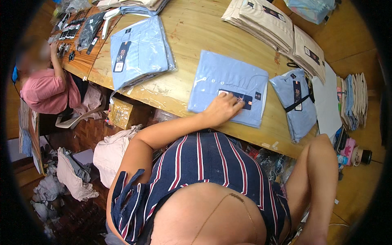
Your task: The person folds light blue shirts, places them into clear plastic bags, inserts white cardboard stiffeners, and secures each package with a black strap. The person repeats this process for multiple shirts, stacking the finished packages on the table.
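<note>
A folded light-blue shirt (pixel 206 75) lies on the wooden table in front of me, with white buttons down its placket. My left hand (pixel 223 109) reaches across its near part, fingers bent and drawn together on a dark cardboard tag (pixel 246 102). The fingertips partly cover the tag. Beyond the elbow, my bent right arm (pixel 322 175) folds back toward my body at the right, and its hand is out of the picture. Just right of the shirt is another folded blue garment (pixel 300 104) with a dark tag and a black band around it.
Bagged blue shirts (pixel 141 53) are piled left of centre, near a white handheld tool (pixel 107 22). Beige folded garments (pixel 265 24) are stacked at the far right, beside a white sheet (pixel 326 102). A person in pink (pixel 51 90) sits at the left. Cloth heaps (pixel 75 173) cover the floor.
</note>
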{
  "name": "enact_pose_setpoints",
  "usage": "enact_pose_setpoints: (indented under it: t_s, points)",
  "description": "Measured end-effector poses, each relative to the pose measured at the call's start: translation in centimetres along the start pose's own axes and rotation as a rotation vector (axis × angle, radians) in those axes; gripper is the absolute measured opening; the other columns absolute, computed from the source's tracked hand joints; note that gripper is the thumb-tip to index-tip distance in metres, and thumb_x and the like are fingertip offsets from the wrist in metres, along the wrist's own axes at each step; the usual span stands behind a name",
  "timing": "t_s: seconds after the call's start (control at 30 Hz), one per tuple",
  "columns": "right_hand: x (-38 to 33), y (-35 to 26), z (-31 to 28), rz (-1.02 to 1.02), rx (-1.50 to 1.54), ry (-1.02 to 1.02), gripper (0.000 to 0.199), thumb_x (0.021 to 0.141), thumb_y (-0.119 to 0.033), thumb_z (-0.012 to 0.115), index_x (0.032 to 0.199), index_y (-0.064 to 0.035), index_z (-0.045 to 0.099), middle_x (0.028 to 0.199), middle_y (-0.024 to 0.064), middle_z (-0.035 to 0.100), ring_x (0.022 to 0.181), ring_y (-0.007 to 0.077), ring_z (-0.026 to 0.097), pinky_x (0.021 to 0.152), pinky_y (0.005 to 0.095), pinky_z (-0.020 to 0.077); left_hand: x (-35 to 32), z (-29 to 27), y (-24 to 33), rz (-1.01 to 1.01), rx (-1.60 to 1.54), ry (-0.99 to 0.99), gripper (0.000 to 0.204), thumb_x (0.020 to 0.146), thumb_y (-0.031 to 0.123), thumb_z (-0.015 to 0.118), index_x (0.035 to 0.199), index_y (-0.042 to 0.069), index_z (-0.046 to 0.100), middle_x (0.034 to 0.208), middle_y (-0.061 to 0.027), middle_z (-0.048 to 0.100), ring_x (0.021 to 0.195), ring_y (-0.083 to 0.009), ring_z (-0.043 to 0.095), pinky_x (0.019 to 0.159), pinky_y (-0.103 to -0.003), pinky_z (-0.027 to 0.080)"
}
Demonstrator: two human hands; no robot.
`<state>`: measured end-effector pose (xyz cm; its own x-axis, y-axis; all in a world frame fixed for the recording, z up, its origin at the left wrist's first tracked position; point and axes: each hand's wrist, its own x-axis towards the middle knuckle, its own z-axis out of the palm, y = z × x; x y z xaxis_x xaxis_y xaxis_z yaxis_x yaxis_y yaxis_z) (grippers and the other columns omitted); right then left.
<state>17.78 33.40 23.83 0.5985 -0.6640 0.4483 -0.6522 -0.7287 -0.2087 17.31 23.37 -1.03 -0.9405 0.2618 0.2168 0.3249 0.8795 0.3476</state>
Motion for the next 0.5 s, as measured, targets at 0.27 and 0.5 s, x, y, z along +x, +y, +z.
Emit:
enact_pose_setpoints:
  t_s: [0.27,0.5]
  points:
    - [-0.2,0.9,0.3,-0.083,0.057,-0.028,0.024,0.078,-0.011,0.046,0.099,-0.0006,0.051,0.089,0.0120,0.055,0.083,0.0211,0.054,0.071,0.0291,0.0432,-1.8,-5.7,-11.4,-0.719,0.561,0.243,0.049,0.067,0.006,0.052,0.114,0.018,0.042,0.119,-0.0109,0.038,0.112,-0.0282,0.033,0.083,-0.049,0.032]
    - [0.2,1.4,0.2,-0.204,0.101,-0.050,0.024,0.079,-0.012,0.046,0.099,-0.0001,0.050,0.087,0.0114,0.055,0.081,0.0199,0.055,0.067,0.0275,0.0444,-10.6,-8.4,-17.1,-0.686,0.323,0.403,0.040,0.069,0.006,0.056,0.107,0.020,0.052,0.100,-0.0127,0.055,0.091,-0.0244,0.053,0.070,-0.037,0.045]
